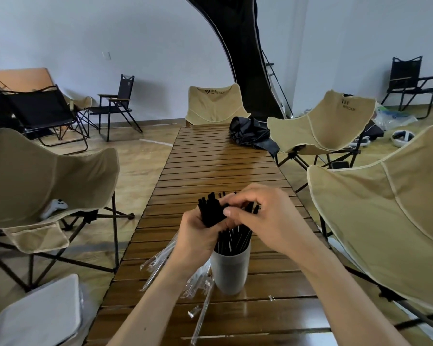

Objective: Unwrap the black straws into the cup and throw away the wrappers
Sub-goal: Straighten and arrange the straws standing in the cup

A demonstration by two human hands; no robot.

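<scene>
Unwrapping step: my left hand (pixel 198 228) grips a straw bundle (pixel 210 211) above the cup (pixel 230 268), my right hand (pixel 258 216) pinches at its top; next, judged, free one straw into the cup.

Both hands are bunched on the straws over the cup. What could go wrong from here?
1. The left hand grips a bundle of black straws above the cup while the right hand picks at it; a loose straw could slip and miss the cup.
2. The cup is tall, narrow and already full of straws, so a knock from either wrist may tip it.
3. Clear wrappers lie at the table edge and could slide off.
</scene>
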